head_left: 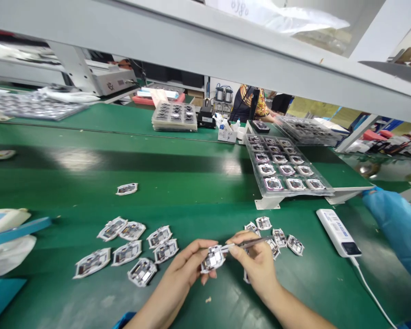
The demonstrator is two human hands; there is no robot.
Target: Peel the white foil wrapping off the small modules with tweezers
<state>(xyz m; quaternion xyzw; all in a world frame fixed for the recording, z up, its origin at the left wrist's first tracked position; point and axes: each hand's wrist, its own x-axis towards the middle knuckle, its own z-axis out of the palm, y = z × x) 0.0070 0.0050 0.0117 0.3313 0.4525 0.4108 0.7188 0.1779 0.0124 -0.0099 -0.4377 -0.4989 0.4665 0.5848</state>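
My left hand pinches a small silver-and-white part low in the middle of the green table. My right hand grips thin tweezers, their tip touching the top right of that part. Several like parts lie loose to the left of my hands. Another small group of parts lies just behind my right hand. One single part lies alone farther back on the left.
A clear tray of parts sits on a white stand at the right. A white power bank with a cable lies right of my hands. A blue sleeve of another person enters at the right edge. Stacked trays stand behind.
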